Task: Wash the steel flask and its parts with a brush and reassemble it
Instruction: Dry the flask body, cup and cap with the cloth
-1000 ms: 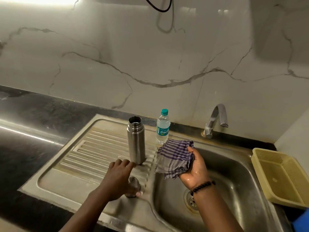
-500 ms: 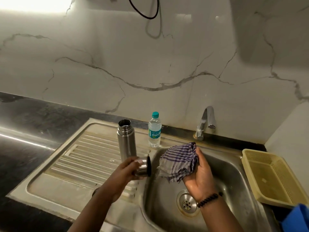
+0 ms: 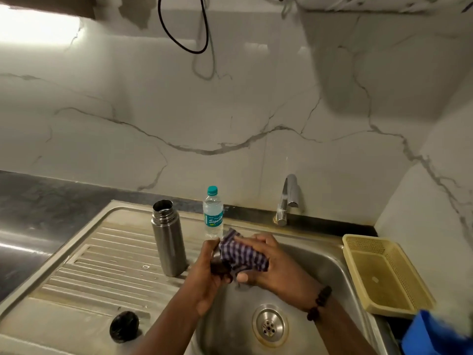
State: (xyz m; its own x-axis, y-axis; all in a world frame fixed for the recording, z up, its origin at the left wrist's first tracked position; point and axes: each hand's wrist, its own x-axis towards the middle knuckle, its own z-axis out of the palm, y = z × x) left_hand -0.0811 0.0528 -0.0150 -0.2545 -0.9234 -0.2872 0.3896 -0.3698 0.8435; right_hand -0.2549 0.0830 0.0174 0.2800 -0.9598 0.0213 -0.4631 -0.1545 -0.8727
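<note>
Nearest me, a dark round part [image 3: 124, 326] lies on the drainboard [image 3: 84, 275]. Over the sink basin [image 3: 320, 257], my left hand [image 3: 208, 275] grips a small flask piece [image 3: 218, 267] while my right hand [image 3: 268, 262] holds a checked cloth [image 3: 242, 254] wrapped against it. Beyond, the open steel flask [image 3: 167, 237] stands upright, a water bottle [image 3: 213, 212] just behind.

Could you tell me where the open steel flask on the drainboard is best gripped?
Wrap the fingers round the mid-body of the steel flask, coming from its left, probably. It stands upright and uncapped, its wall is straight and smooth there, and the water bottle and busy hands crowd its right.
</note>
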